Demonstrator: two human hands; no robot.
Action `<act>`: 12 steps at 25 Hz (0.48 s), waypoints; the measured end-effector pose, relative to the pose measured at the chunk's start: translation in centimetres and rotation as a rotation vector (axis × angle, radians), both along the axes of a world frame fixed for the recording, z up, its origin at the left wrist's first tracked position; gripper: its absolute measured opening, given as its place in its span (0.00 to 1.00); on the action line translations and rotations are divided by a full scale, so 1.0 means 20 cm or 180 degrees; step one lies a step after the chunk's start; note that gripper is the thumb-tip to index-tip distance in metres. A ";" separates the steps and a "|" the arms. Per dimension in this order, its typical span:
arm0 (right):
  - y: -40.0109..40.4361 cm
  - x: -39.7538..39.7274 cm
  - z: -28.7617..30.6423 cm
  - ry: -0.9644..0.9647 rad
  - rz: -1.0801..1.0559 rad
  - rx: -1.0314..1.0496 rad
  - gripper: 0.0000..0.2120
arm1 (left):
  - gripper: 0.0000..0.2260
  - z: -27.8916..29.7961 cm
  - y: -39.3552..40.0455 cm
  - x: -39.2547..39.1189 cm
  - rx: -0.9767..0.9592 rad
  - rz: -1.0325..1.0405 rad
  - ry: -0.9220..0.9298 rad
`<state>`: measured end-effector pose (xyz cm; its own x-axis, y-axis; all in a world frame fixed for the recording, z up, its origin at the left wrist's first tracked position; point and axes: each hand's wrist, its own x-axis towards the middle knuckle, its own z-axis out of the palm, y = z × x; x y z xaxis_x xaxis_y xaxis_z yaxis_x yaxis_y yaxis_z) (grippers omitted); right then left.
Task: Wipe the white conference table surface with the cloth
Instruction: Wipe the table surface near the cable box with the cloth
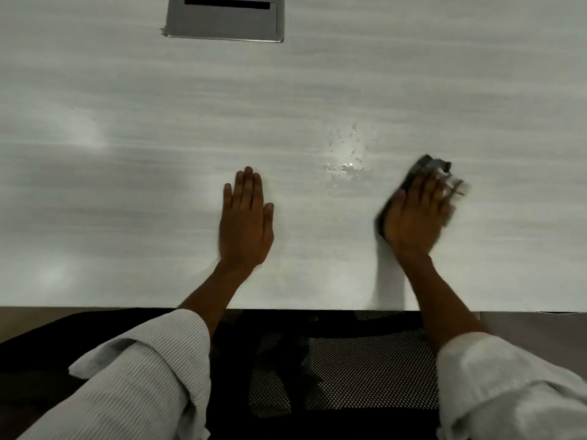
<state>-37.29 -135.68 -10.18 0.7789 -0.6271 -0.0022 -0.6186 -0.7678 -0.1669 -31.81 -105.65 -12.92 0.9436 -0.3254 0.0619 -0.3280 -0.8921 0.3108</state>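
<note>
The white conference table (158, 185) fills most of the view. A small splash of water drops (347, 154) lies on it, right of centre. My right hand (416, 217) presses flat on a dark grey cloth (427, 165) just right of the drops; the hand and cloth are blurred by motion, and most of the cloth is hidden under the palm. Resting flat on the bare table left of the drops is my left hand (246, 217), fingers together, holding nothing.
A grey metal cable hatch (222, 23) with a dark slot is set into the table at the far side. The table's near edge (286, 308) runs across the view. A black mesh chair (343, 376) stands below it.
</note>
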 end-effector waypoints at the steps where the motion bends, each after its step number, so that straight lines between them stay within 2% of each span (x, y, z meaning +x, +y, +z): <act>1: 0.08 0.12 -0.01 -0.0052 0.0075 -0.0081 0.31 | 0.27 0.00 0.00 0.00 0.0002 0.0008 -0.0029; 3: 0.35 0.29 -0.02 -0.0214 0.0755 -0.0126 0.31 | 0.27 -0.01 0.00 0.01 -0.0003 0.0039 -0.0087; 5: 0.59 0.26 0.01 -0.0098 0.1869 -0.0055 0.30 | 0.27 -0.01 -0.01 0.01 -0.0009 0.0045 -0.0107; 7: 0.51 0.16 0.00 0.0039 0.2552 -0.0012 0.29 | 0.27 0.00 -0.02 0.01 0.0011 0.0087 -0.0081; 8: 0.36 0.12 -0.01 0.0058 0.2527 -0.0078 0.29 | 0.27 0.00 -0.02 0.01 0.0040 0.0102 -0.0056; 9: 0.18 0.10 -0.01 0.0073 0.2229 -0.0159 0.29 | 0.27 0.00 -0.02 0.01 0.0074 0.0100 -0.0031; 12: -0.19 0.29 0.02 0.0131 0.0563 -0.0131 0.32 | 0.27 -0.01 -0.02 0.02 0.0174 0.0099 -0.0044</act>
<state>-31.59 -139.58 -9.85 0.8769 -0.4805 -0.0136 -0.4789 -0.8709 -0.1105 -31.50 -105.97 -13.22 0.9525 -0.2990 0.0580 -0.3036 -0.9175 0.2570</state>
